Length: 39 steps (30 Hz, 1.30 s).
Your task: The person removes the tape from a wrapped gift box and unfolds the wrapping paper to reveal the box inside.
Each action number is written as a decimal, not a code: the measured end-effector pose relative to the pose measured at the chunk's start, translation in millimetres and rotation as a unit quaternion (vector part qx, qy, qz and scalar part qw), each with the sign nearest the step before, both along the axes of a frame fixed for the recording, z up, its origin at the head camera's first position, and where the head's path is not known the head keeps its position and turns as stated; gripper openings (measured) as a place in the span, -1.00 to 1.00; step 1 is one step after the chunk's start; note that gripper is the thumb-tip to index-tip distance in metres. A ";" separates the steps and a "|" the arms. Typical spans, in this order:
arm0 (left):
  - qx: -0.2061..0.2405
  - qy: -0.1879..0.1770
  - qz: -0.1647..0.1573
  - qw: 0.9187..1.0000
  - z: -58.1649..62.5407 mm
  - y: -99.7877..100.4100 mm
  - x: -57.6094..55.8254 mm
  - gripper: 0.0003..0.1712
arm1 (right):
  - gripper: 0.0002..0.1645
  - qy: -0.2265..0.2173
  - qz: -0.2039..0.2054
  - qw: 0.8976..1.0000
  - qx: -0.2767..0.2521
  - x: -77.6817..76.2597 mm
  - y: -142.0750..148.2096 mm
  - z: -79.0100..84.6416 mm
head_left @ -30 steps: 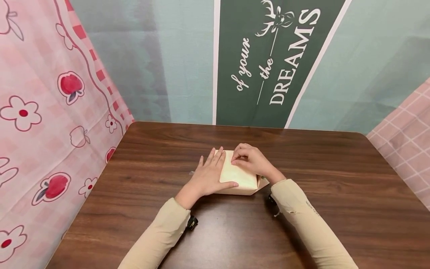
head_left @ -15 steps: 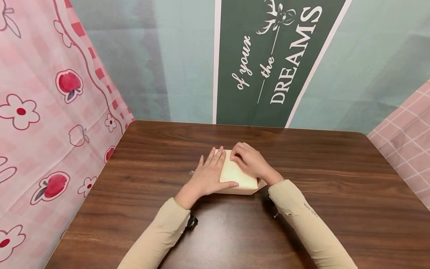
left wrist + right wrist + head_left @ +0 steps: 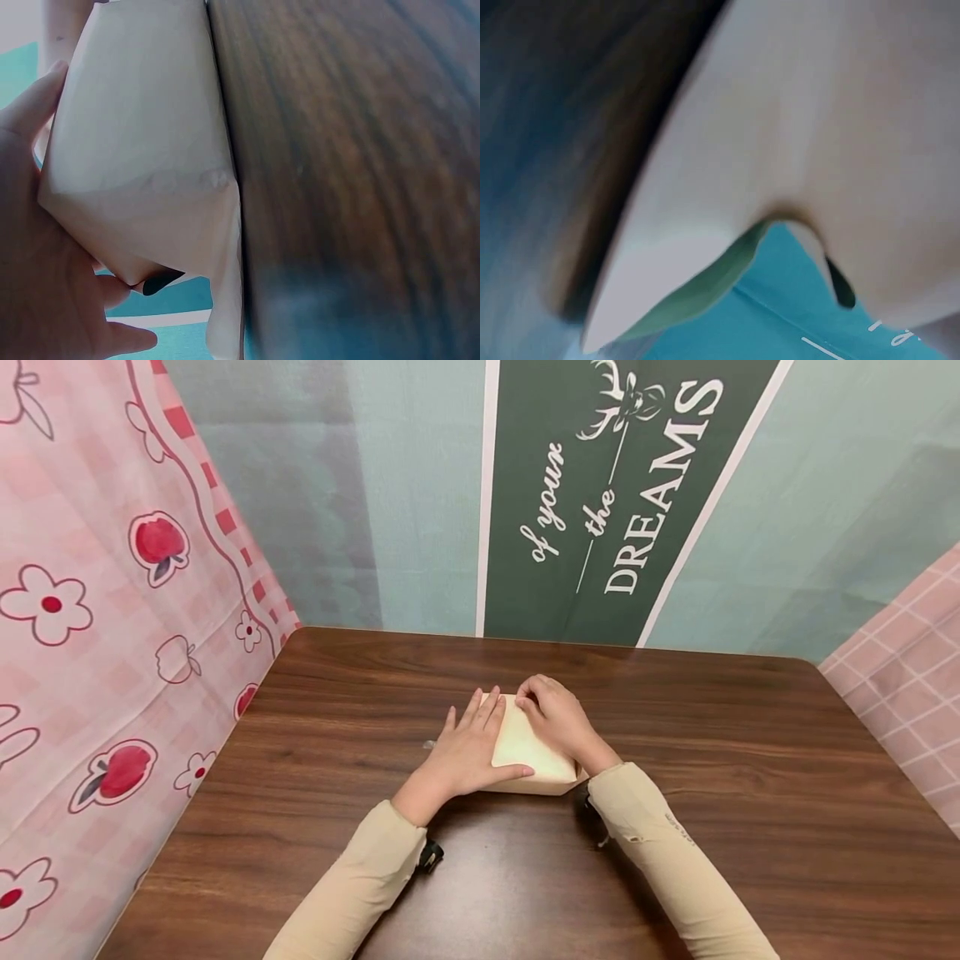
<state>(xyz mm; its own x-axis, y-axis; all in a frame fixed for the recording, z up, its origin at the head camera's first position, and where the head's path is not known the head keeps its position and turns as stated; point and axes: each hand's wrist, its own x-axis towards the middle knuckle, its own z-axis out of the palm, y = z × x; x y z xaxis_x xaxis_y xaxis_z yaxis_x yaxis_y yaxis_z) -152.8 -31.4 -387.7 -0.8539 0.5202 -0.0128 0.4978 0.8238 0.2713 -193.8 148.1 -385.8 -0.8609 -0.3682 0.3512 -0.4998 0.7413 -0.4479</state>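
Note:
A box-shaped parcel in cream wrapping paper point(image 3: 528, 750) lies on the table. My left hand point(image 3: 463, 756) rests flat across its left part, fingers spread and thumb along the near edge. My right hand point(image 3: 558, 717) touches the top near the far edge with curled fingers. Its fingertips are partly hidden, so whether they pinch anything is unclear. In the left wrist view, the paper point(image 3: 142, 112) is folded at the near end, with a loose flap hanging and a small dark spot in the fold. The right wrist view shows another loose paper end point(image 3: 705, 232) with a green inner side.
A small clear piece point(image 3: 429, 745) sticks out left of the parcel. The dark wood table point(image 3: 712, 727) stretches to both sides. Printed curtains point(image 3: 420, 527) hang behind the table and at its sides.
My right hand has shifted slightly away from me along the parcel's top, its forearm swinging a little left. The left hand and parcel stay in place.

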 end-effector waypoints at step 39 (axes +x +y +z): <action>-0.016 0.050 -0.025 0.998 -0.6 -5.6 25.5 0.19 | -0.60 -0.045 0.137 0.989 0.009 13.2 53.9 7.8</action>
